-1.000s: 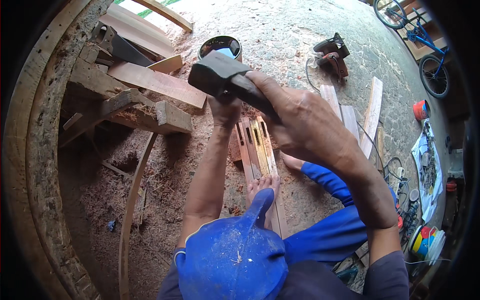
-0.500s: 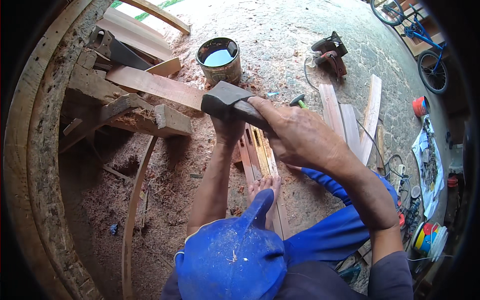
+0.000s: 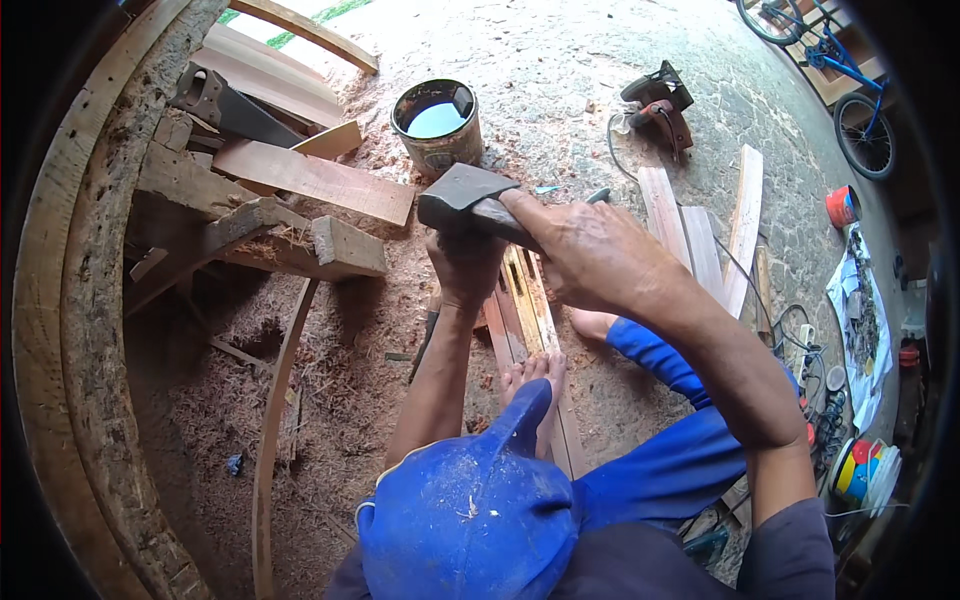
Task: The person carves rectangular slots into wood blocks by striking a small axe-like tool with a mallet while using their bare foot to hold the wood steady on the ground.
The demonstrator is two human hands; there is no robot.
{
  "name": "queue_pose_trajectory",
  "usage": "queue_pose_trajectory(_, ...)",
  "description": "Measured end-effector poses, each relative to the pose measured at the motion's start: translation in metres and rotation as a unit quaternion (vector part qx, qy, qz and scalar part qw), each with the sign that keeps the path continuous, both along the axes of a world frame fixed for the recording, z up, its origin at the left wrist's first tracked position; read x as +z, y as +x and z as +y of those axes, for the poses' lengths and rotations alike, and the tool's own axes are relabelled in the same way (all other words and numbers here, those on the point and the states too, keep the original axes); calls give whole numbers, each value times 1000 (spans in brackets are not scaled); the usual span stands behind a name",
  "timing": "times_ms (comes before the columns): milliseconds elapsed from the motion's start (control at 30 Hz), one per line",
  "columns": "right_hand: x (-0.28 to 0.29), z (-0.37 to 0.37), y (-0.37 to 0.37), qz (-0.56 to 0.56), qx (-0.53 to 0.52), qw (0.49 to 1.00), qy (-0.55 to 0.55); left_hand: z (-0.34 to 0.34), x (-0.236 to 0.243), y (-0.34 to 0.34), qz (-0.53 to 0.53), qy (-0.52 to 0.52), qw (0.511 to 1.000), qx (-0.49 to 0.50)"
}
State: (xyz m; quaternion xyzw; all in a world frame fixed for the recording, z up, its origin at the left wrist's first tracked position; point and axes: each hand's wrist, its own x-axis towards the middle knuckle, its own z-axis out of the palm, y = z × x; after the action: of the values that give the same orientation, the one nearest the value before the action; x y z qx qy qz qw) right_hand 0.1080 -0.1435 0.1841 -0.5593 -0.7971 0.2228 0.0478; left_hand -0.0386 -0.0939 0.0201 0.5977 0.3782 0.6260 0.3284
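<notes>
My right hand (image 3: 605, 255) is wrapped round the wooden handle of a hatchet-like tool (image 3: 462, 192) with a broad, dark metal head. Directly beneath that head is my left hand (image 3: 466, 265), closed like a fist; what it grips is hidden by the head. Narrow wooden strips (image 3: 523, 300) with slots cut in them lie on the ground below my hands, running toward me. My bare foot (image 3: 535, 378) presses on the strips. A raised knee in blue trousers (image 3: 465, 520) fills the lower middle. Beside my left forearm, a thin dark object (image 3: 425, 340) partly shows.
Ahead stands a bucket (image 3: 437, 125) of liquid. A handsaw (image 3: 230, 105) lies on timber at the left, near a wooden frame (image 3: 345, 245). A corded circular saw (image 3: 660, 105), planks (image 3: 745, 225), and a blue bicycle (image 3: 845, 75) are on the right. Shavings cover the ground.
Both hands and the hatchet-like tool have shifted slightly right. The thin dark object beside my left forearm has come into sight. A green-handled thing is now mostly behind my right hand.
</notes>
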Motion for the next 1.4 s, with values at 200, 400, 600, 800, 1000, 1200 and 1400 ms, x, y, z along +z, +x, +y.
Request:
queue_pose_trajectory(200,60,7,0,144,-2,981,126,63,-2,-20,-111,-150,982,-38)
queue_pose_trajectory(400,55,38,-18,77,-59,970,222,46,-10,-18,-45,-152,986,-42)
queue_pose_trajectory(600,21,13,10,0,33,999,5,-13,-3,12,64,63,989,117)
queue_pose_trajectory(800,51,39,-13,143,-14,980,139,83,-13,-18,-91,-194,977,11)
queue_pose_trajectory(1000,-7,19,17,14,5,999,-31,12,-9,16,-42,-41,993,101)
queue_pose_trajectory(1200,-22,-48,23,238,-172,953,-80,124,-40,-2,54,-218,960,167)
queue_pose_trajectory(1400,-60,-101,47,320,-258,902,-131,65,-28,15,-4,-66,991,115)
